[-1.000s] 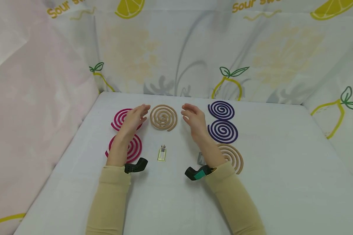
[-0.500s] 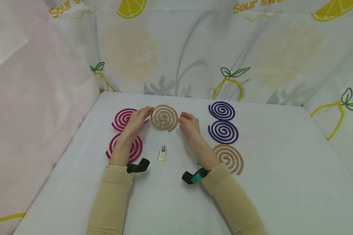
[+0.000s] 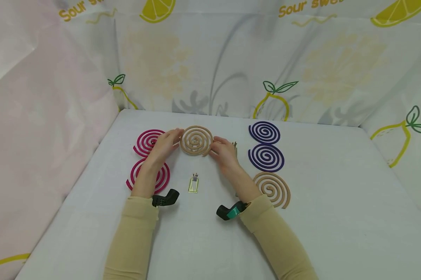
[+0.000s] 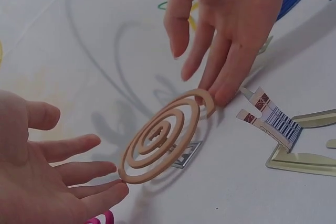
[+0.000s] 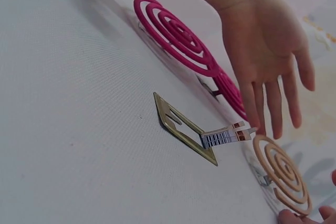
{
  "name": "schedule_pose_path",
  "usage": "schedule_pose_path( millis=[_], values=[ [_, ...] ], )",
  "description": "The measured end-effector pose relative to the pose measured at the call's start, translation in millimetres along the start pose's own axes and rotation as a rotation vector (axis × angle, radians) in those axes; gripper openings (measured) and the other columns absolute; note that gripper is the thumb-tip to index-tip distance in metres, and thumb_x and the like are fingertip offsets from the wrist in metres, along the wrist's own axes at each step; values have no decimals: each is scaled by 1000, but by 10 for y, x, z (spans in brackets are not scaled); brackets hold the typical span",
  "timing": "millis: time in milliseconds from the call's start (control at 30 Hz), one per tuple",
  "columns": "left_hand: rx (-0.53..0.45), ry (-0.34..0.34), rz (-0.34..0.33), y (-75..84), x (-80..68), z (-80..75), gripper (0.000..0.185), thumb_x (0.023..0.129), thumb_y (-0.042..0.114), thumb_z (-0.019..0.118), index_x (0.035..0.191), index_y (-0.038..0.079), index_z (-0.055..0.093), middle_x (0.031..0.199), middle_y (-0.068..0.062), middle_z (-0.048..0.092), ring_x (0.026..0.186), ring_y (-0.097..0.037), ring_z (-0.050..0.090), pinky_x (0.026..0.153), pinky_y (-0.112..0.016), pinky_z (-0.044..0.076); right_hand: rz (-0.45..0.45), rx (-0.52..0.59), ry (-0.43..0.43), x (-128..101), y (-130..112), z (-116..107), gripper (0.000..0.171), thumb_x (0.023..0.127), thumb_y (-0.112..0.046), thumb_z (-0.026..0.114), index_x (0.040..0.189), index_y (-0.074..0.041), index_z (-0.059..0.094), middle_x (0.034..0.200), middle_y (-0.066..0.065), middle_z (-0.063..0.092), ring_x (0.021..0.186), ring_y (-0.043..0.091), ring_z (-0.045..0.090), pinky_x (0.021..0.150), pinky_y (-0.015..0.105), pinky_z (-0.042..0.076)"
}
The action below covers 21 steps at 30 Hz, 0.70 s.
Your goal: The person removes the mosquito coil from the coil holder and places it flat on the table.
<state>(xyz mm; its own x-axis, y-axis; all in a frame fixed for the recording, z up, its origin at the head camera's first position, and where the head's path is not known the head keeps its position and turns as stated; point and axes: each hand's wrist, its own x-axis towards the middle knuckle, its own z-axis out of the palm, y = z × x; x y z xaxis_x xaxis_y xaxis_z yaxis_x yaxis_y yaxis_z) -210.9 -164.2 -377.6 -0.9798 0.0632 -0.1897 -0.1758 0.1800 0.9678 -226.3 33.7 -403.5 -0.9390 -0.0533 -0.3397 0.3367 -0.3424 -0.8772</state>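
Both my hands at the tan mosquito coil (image 3: 196,140)

My left hand (image 3: 162,147) and right hand (image 3: 224,152) have spread fingers touching opposite rims; the coil sits between them, propped on its stand above the table (image 3: 203,233).

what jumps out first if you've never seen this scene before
Two open hands, the left hand and right hand, close in on a tan spiral mosquito coil at the middle back of the white table, fingertips at its edges. Two magenta spiral coils lie left, two purple spiral coils right.
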Motion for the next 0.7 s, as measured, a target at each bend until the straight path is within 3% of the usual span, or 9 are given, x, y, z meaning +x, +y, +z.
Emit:
schedule_pose_path(
  millis=[267, 500, 700],
  values=[
    [-5, 4, -6, -8, 7, -10, 57, 109, 38, 36, 153, 2, 35, 160, -12, 35, 149, -28, 30, 123, -38, 28, -13, 38, -13, 7, 17, -11, 51, 89, 10, 49, 140, 8, 47, 124, 16, 56, 108, 25, 57, 108, 40, 48],
    [-18, 2, -16, -3, 1, -5, 57, 109, 37, 37, 154, 3, 34, 161, -13, 33, 149, -28, 31, 122, -39, 29, -6, 44, -17, 20, 13, -34, 52, 89, 9, 51, 141, 9, 47, 140, 22, 53, 112, 26, 58, 108, 39, 49],
    [-44, 1, -20, -13, 8, 4, 57, 109, 36, 37, 154, 1, 33, 160, -15, 33, 148, -29, 33, 122, -39, 30, -5, 29, -19, 12, -5, -39, 49, 90, 9, 52, 138, 10, 49, 139, 22, 53, 109, 25, 57, 108, 39, 48]
  ],
)
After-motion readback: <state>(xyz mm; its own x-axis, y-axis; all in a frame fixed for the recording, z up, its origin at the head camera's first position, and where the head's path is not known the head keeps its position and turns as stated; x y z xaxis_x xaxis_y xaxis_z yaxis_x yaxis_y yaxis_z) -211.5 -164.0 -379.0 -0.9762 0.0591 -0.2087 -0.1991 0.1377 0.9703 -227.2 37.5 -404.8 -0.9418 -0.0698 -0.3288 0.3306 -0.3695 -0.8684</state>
